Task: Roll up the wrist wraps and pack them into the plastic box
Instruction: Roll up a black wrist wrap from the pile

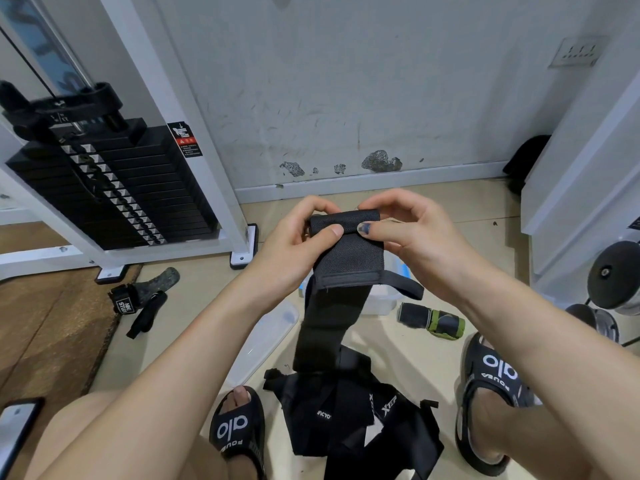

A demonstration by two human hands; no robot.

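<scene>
A long black fabric wrist wrap (332,306) is hanging down in front of the clear plastic box (381,301), screening most of its opening from above. A translucent plastic lid (266,341) is lying just left of it, and a rolled green-and-black wrap (431,320) is sitting near its right side. Loose black straps (356,417) are covering the beige tiled floor (426,362) between two black sandals (239,427), while bare tile is showing beyond toward the wall.

We count two hands, left (294,237) and right (412,233), one black wrist wrap (343,258) held up, two black sandals (239,431) (491,386), one weight stack (114,188), and one phone (17,431).
</scene>
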